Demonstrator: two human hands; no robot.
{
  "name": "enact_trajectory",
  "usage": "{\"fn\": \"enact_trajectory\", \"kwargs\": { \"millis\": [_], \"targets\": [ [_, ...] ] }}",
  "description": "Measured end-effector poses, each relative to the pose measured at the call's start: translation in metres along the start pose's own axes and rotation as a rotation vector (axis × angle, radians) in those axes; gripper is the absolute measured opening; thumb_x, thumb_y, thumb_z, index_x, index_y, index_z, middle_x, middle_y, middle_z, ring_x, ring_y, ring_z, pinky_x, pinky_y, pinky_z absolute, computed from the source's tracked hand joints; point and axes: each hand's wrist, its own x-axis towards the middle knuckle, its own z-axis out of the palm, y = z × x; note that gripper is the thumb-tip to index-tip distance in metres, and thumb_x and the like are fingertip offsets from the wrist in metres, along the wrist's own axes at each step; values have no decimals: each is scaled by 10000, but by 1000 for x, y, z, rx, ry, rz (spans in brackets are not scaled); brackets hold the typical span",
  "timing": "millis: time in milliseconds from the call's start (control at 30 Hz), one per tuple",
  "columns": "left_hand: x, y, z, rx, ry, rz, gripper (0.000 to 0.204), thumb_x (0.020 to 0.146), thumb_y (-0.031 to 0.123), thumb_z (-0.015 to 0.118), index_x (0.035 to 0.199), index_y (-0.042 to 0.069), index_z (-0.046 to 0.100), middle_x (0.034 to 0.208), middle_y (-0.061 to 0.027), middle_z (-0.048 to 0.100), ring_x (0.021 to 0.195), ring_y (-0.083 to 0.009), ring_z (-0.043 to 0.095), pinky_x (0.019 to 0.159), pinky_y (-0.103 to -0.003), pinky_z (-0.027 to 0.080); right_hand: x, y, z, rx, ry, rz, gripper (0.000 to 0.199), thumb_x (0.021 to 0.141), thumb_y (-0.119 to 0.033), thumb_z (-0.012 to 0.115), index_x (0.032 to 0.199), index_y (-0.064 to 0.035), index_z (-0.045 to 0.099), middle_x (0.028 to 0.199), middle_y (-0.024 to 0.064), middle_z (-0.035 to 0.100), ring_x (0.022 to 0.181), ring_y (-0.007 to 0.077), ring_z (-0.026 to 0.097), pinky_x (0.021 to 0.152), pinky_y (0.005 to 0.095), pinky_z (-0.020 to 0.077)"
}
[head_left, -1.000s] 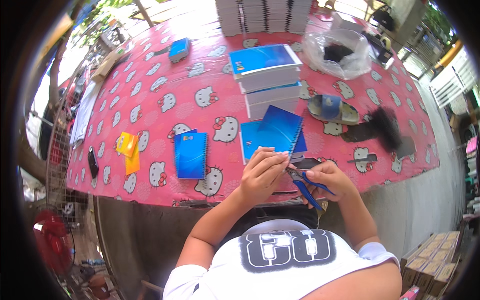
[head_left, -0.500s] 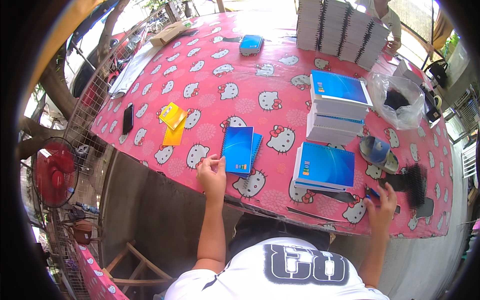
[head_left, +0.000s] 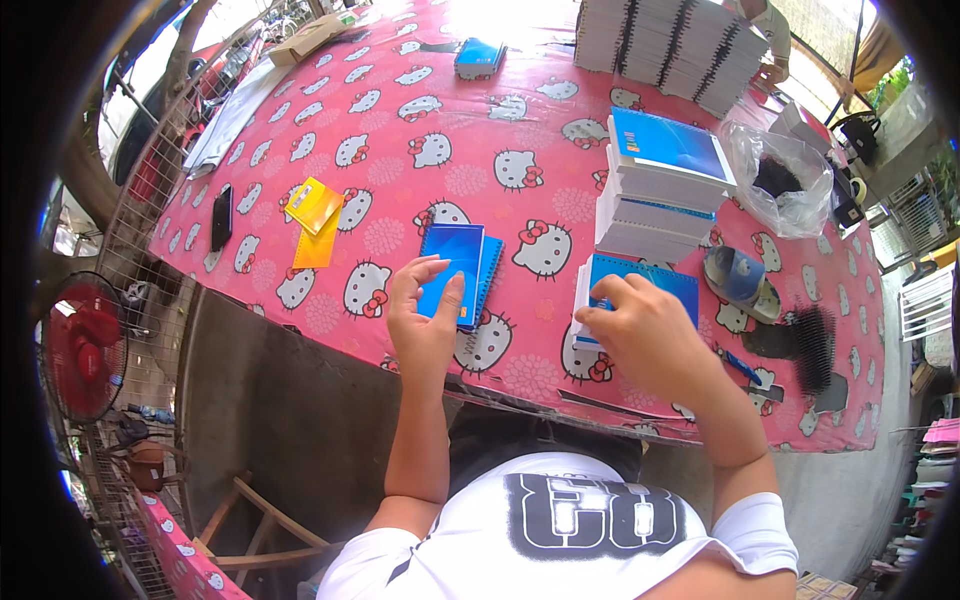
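Observation:
Two blue spiral notebooks (head_left: 455,262) lie overlapped on the table, the upper one slightly askew over the lower. My left hand (head_left: 425,315) is over their left and near side, thumb and fingers apart, holding nothing. To the right sits a low stack of white-paged books topped by a blue spiral notebook (head_left: 672,288). My right hand (head_left: 650,325) reaches across that stack, fingers bent together at the top notebook's left edge; what lies between the fingertips is hidden. A blue pen (head_left: 740,367) lies to the right of that hand.
Beyond my right hand stands a taller notebook stack (head_left: 655,185), with high spiral-bound piles (head_left: 665,50) behind. A clear plastic bag (head_left: 785,190), a blue slipper-shaped item (head_left: 740,280) and a black bristly brush (head_left: 812,350) are right. Yellow booklets (head_left: 313,215) and a phone (head_left: 222,218) lie left.
My right hand has left the pen and moved left onto the low stack. My left hand's fingers have spread away from the notebook edge. The whole view has shifted a little.

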Motion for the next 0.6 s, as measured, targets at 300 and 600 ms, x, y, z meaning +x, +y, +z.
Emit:
{"fn": "enact_trajectory", "kwargs": {
  "millis": [300,600],
  "targets": [
    [-22,12,18,-263,-261,-77,194,838,113,720,1014,68,651,1164,-53,606,1084,-149,554,906,-326,411,6,16,-8,219,23,-79,195,734,-69,718,928,-82,705,924,98,623,835,282,623,732,388,494],
    [-43,24,44,-288,-576,-80,246,783,179,781,993,71,709,1163,-96,591,1117,-207,560,948,-343,435,2,21,-5,293,101,-115,213,733,-97,728,944,-83,707,923,95,637,821,279,641,707,389,503]
  ]
}}
